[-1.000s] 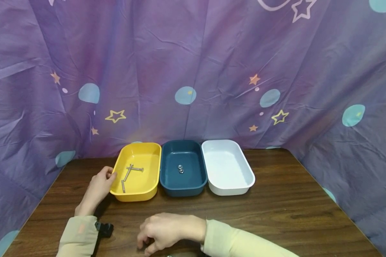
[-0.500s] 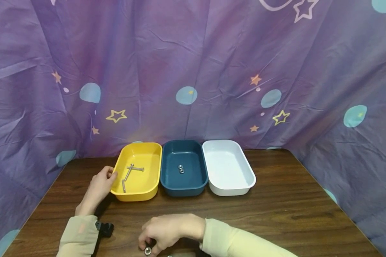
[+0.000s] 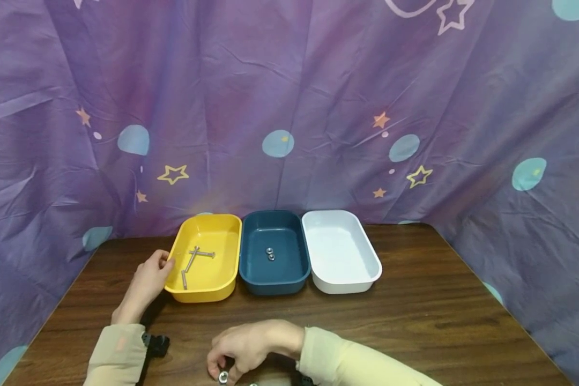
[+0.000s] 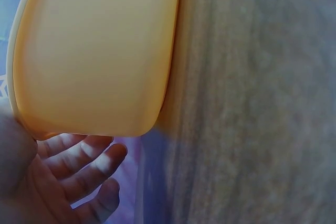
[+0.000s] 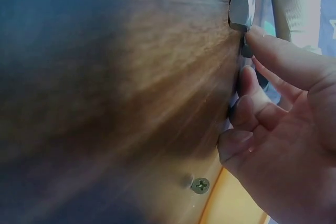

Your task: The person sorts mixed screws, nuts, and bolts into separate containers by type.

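At the left rim of the yellow tray [image 3: 229,294], my left hand [image 3: 147,281] holds on, its fingers [image 4: 94,156] spread along the outer wall. Several bolts [image 3: 191,259] lie inside that tray. My right hand [image 3: 251,346] is low over the near table, thumb and finger pinching a small metal nut [image 3: 223,377]. Past the thumb tip in the right wrist view, that nut [image 5: 247,51] is a dark shape, mostly hidden. A larger-looking hex nut [image 5: 242,8] stands just beyond the thumb. A cross-head screw [image 5: 200,185] lies on the table under the hand.
Touching the yellow tray, a dark blue tray [image 3: 275,289] holds two nuts [image 3: 271,254]. To its right stands a white tray [image 3: 344,287]. The wooden table [image 3: 429,305] ends at a purple patterned curtain [image 3: 280,80] behind and at the sides.
A nut has come into view between the right thumb and finger, and the hand has shifted very slightly. The left hand and the trays have stayed in place.
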Motion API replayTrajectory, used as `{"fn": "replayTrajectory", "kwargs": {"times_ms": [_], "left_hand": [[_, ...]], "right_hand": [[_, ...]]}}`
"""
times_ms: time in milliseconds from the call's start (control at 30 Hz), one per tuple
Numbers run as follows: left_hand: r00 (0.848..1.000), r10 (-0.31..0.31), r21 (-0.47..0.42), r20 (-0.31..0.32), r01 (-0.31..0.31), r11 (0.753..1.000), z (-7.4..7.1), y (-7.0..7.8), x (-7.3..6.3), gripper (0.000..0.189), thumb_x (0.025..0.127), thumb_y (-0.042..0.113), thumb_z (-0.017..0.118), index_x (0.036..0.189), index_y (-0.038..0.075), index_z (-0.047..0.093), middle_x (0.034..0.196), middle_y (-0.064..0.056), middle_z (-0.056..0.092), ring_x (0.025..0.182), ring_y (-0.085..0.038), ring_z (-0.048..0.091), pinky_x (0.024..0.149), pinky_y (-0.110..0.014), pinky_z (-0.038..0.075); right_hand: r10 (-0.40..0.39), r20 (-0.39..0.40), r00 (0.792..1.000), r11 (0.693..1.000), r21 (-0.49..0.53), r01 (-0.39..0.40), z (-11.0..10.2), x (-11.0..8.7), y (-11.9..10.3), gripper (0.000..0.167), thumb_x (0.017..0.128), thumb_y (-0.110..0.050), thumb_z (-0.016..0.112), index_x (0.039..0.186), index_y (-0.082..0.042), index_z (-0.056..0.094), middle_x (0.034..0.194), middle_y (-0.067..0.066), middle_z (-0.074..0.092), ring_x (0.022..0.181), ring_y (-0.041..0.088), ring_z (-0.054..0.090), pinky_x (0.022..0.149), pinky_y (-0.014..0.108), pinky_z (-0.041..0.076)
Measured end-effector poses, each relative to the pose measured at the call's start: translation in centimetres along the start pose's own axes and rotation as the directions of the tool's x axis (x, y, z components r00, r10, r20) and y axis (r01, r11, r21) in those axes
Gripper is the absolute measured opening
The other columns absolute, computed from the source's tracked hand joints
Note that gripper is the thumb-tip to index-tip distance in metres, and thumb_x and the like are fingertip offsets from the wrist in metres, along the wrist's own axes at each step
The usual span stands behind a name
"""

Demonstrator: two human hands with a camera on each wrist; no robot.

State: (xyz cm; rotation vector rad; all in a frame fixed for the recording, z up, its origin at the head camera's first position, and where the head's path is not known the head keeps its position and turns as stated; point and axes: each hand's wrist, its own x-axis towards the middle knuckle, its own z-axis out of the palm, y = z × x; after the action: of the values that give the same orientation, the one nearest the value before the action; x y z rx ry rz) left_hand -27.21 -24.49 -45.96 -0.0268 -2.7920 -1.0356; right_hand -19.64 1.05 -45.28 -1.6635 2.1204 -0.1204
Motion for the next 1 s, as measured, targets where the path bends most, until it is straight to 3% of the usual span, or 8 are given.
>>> {"fn": "replayTrajectory", "kwargs": {"times_ms": [1000], "left_hand": [[1.000,-0.010,-0.006,0.013,0.010,1.000,-0.1,0.4,-0.1,0.032,0.102,0.023,0.046,0.117,-0.004,0.051,0.098,-0.022,0.061,0.086,-0.033,0.058,0.071,-0.042,0.045]], "right_hand": [[0.007,-0.065,0.998,0.998,-0.060,-0.011,0.1,-0.8,1.1,0.015,0.084,-0.024,0.077,0.093,-0.023,0.066,0.088,-0.017,0.051,0.083,-0.008,0.046,0.076,0.006,0.033]]}}
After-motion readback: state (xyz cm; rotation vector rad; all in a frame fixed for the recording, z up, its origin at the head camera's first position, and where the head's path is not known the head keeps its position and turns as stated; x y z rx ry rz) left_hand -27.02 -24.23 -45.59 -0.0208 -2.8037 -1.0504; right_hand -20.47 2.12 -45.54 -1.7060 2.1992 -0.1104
